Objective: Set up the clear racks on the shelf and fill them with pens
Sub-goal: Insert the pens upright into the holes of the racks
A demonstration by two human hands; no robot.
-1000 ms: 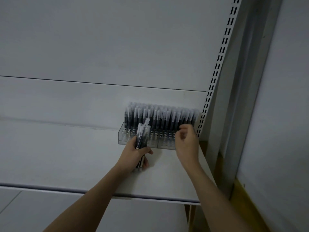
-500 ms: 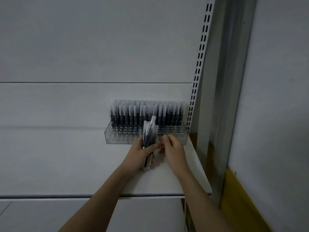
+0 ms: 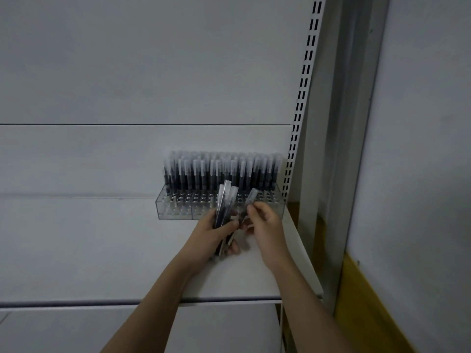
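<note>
left hand [image 3: 216, 233] grips a bundle of pens [image 3: 224, 207], fingers curled round it; right hand [image 3: 265, 225] pinches one pen [image 3: 248, 202], just before the clear rack [image 3: 173, 212] at the shelf's [image 3: 102, 250] back, rear rows full.

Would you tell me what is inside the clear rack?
The clear rack holds upright black pens in its back rows; front holes show empty. Both hands hide its middle front.

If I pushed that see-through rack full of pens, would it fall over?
Probably not easily: the clear rack looks low and wide and sits flat on the shelf. It might slide instead, since both surfaces look smooth. The upright pens fill the back rows, so a hard shove could rattle them.
</note>
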